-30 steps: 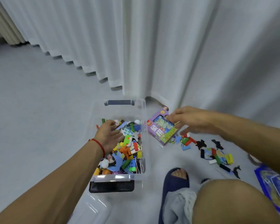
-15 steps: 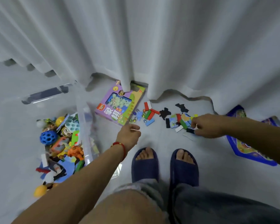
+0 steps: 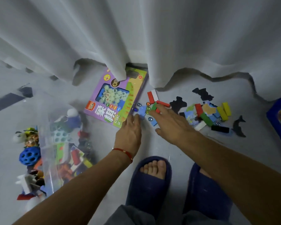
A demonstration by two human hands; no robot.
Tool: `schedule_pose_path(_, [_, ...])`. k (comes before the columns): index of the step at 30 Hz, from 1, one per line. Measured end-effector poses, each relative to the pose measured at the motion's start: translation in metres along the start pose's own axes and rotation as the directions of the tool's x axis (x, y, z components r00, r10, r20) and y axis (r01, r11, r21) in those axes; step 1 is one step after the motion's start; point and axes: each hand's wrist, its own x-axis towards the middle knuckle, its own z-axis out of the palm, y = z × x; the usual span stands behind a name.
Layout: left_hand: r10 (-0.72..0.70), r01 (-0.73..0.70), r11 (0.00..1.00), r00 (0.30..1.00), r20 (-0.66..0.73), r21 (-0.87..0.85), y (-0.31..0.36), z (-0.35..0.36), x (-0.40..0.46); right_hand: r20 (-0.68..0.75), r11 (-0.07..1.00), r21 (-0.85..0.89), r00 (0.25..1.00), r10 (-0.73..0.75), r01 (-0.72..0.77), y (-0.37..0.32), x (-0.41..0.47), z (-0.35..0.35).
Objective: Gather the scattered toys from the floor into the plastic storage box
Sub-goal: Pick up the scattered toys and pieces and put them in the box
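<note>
Both grips are spread, holding nothing: the left hand (image 3: 130,129) touches the purple cardboard game box (image 3: 118,98), while the right hand (image 3: 172,124) reaches palm-down over small glass marbles (image 3: 150,118) and coloured blocks (image 3: 153,96) on the floor. The clear plastic storage box (image 3: 47,143), left, holds mixed toys.

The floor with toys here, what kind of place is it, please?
Probably a room in a home: long white curtains reach the floor, toy blocks lie scattered, and the person wears slippers.
</note>
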Motion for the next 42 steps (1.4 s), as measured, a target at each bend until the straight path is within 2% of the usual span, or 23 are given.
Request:
schedule_pose_path(2, [0.025,-0.025,0.999,1.000,-0.015,0.035,0.001,0.003,0.009,-0.057,1.000,-0.031,0.998,-0.009,0.007,-0.003,0.016,0.020])
schedule_pose_path(7, [0.053,-0.051,0.994,0.999,-0.010,0.096,0.007,0.005,0.028,-0.087,0.996,-0.086,0.995,-0.041,0.033,-0.007,0.036,0.036])
schedule_pose_path(11, [0.078,-0.078,0.997,0.997,-0.011,0.006,-0.003,0.008,0.031,-0.081,0.985,-0.160,0.993,-0.083,0.069,-0.006,0.031,0.032])
schedule_pose_path(15, [0.032,-0.040,0.992,0.998,-0.059,-0.124,-0.010,0.016,0.026,-0.088,0.984,-0.145,0.989,-0.117,0.103,-0.006,0.015,0.032])
schedule_pose_path(17, [-0.018,0.003,0.978,0.997,-0.071,-0.210,-0.003,0.017,0.015,-0.054,0.980,-0.148,0.989,-0.139,0.130,-0.006,0.009,0.035])
schedule_pose_path(20, [-0.174,0.150,0.932,0.984,-0.047,-0.329,0.010,0.018,0.002,-0.096,0.970,-0.184,0.979,-0.181,0.161,-0.003,0.000,0.044])
schedule_pose_path(24, [-0.403,0.386,0.799,0.913,0.065,-0.461,0.013,0.018,0.003,-0.176,0.990,-0.062,0.975,-0.139,0.130,0.006,-0.009,0.060])
schedule_pose_path(26, [-0.476,0.464,0.670,0.868,0.143,-0.579,0.011,0.015,0.004,-0.294,0.992,0.096,0.954,-0.053,0.085,0.008,-0.013,0.061])
schedule_pose_path(27, [-0.520,0.512,0.568,0.830,0.201,-0.644,0.011,0.013,0.004,-0.349,0.971,0.234,0.936,0.048,0.037,0.009,-0.014,0.058])
schedule_pose_path(28, [-0.567,0.557,0.445,0.781,0.261,-0.701,0.012,0.011,0.005,-0.362,0.918,0.395,0.914,0.185,-0.029,0.009,-0.016,0.054])
schedule_pose_path(30, [-0.637,0.611,0.180,0.670,0.382,-0.771,0.014,0.006,0.007,-0.280,0.704,0.700,0.860,0.426,-0.121,0.012,-0.018,0.046])
schedule_pose_path(31, [-0.646,0.607,0.058,0.628,0.434,-0.793,0.017,0.005,0.008,-0.236,0.611,0.781,0.844,0.482,-0.130,0.016,-0.019,0.044])
schedule_pose_path(34, [-0.577,0.571,-0.225,0.575,0.581,-0.789,0.024,-0.005,0.008,-0.201,0.584,0.798,0.850,0.487,-0.146,0.027,-0.022,0.040])
schedule_pose_path(35, [-0.506,0.563,-0.333,0.570,0.647,-0.757,0.026,-0.008,0.008,-0.159,0.530,0.834,0.850,0.502,-0.157,0.030,-0.023,0.040])
schedule_pose_path(36, [-0.411,0.556,-0.457,0.560,0.719,-0.694,0.028,-0.013,0.008,-0.086,0.395,0.904,0.836,0.542,-0.164,0.031,-0.024,0.038])
schedule_pose_path(38, [-0.219,0.519,-0.664,0.554,0.803,-0.539,0.028,-0.019,0.008,0.127,-0.025,0.990,0.795,0.593,-0.140,0.033,-0.027,0.031])
schedule_pose_path(39, [-0.133,0.500,-0.722,0.578,0.805,-0.479,0.027,-0.019,0.009,0.188,-0.128,0.982,0.771,0.608,-0.139,0.034,-0.028,0.030])
schedule_pose_path(40, [-0.049,0.493,-0.755,0.615,0.787,-0.432,0.027,-0.019,0.010,0.184,-0.093,0.982,0.751,0.635,-0.162,0.036,-0.030,0.030])
schedule_pose_path(41, [0.029,0.494,-0.774,0.652,0.757,-0.396,0.029,-0.017,0.011,0.094,0.115,0.968,0.750,0.655,-0.221,0.040,-0.033,0.033])
schedule_pose_path(42, [0.096,0.505,-0.780,0.680,0.727,-0.370,0.030,-0.016,0.011,-0.029,0.386,0.877,0.772,0.635,-0.285,0.042,-0.039,0.037])
